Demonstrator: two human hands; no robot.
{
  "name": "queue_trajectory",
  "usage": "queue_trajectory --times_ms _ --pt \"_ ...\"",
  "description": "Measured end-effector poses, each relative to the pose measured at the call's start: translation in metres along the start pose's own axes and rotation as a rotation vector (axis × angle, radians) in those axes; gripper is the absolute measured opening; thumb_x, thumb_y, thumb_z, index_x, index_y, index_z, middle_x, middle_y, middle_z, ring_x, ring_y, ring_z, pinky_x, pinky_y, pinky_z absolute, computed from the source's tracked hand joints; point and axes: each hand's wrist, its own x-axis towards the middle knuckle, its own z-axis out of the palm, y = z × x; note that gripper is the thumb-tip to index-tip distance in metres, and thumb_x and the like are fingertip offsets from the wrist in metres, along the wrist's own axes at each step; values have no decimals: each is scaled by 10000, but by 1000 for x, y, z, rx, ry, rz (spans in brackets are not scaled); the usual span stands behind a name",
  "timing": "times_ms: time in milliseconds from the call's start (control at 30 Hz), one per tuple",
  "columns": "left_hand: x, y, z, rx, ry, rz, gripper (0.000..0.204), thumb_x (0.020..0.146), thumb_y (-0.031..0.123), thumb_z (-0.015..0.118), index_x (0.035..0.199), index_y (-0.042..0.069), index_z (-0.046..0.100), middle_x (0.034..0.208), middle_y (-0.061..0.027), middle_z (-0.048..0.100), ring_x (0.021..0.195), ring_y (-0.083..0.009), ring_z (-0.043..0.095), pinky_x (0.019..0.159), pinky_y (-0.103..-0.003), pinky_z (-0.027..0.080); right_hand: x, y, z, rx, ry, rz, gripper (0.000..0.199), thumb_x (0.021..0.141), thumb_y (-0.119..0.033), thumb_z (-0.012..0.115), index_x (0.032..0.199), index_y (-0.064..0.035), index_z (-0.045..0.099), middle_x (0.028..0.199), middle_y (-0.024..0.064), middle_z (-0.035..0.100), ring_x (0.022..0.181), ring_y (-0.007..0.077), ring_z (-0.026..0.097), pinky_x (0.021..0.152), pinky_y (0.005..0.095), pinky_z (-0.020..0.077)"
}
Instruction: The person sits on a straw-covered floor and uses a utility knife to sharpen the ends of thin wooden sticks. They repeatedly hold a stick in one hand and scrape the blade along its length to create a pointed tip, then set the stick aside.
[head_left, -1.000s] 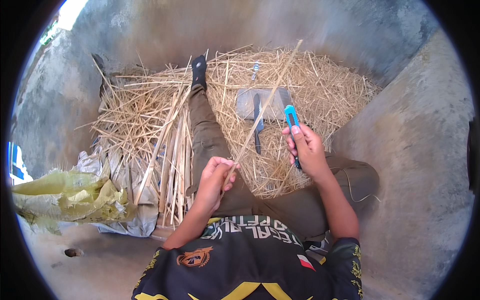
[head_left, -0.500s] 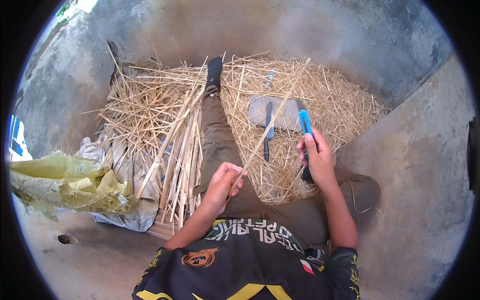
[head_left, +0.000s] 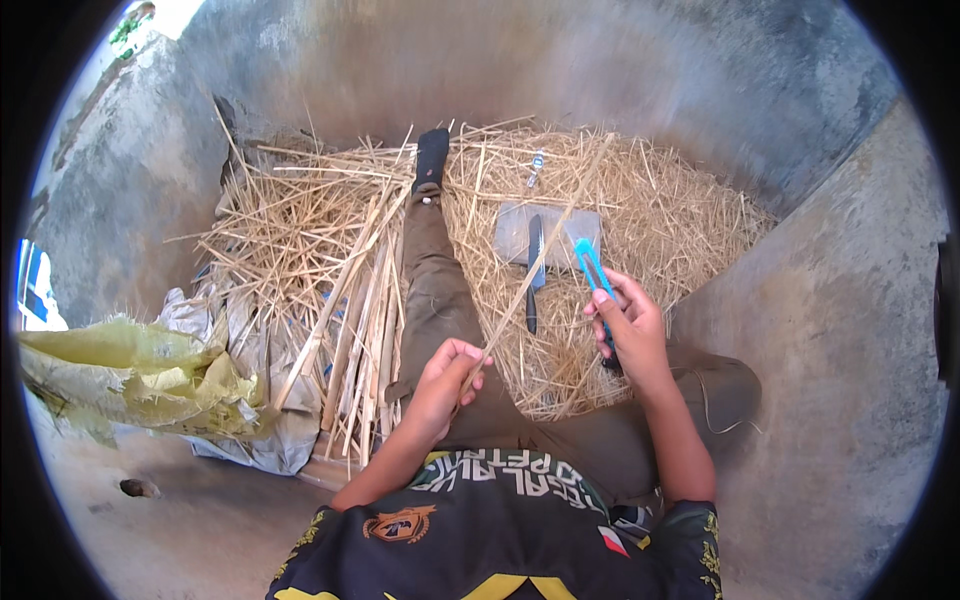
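Observation:
My left hand (head_left: 452,382), in front of my belly, pinches the lower end of a long thin bamboo strip (head_left: 545,241). The strip slants up and away to the right, past a grey slab. Raised at the right, my right hand (head_left: 632,325) is closed around a blue box cutter (head_left: 592,268), whose slotted body points up and to the left. The cutter's tip is near the strip but looks apart from it. Beyond the strip, a black-handled knife (head_left: 533,300) lies partly on the grey slab (head_left: 515,222).
Straw and thin shavings (head_left: 660,210) cover the floor ahead. Split sticks (head_left: 350,340) are heaped left of my outstretched leg (head_left: 435,280). A yellow woven sack (head_left: 150,375) lies at the far left. A wristwatch (head_left: 537,165) rests beyond the slab. Concrete walls (head_left: 840,300) enclose the place.
My right hand has tipped the box cutter leftward and brought it slightly lower, nearer the strip. My left hand keeps its pinch almost in place. The view has shifted slightly.

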Motion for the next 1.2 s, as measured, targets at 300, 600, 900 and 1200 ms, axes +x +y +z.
queue_trajectory --times_ms 300,600,900,1200 --pt "-14 8 15 186 -107 -7 149 1025 154 577 1130 66 519 928 -45 623 650 -49 473 525 -180 344 -5 -31 10 -35 -9 -119 408 1033 -172 600 1385 21 531 904 67 648 586 34 505 463 199 424" --pt "11 16 15 58 -67 47 284 1003 77 581 1271 66 489 941 -59 617 654 -53 456 524 -180 333 22 -74 20 -48 67 -186 300 1014 -258 654 1194 -20 687 662 -40 510 495 1 382 416 191 264" --pt "33 25 8 28 -70 20 315 1028 101 554 1323 -7 561 937 -28 613 672 -35 469 546 -170 356 50 -104 35 189 78 -157 274 1035 -247 613 1100 8 688 670 -23 558 514 17 446 445 188 334" --pt "15 53 17 116 -16 157 318 1053 148 532 1337 7 539 982 -15 613 712 -47 497 567 -178 384 89 -102 43 272 -92 -126 299 1050 -270 550 1031 13 644 687 14 593 490 43 464 446 208 362"
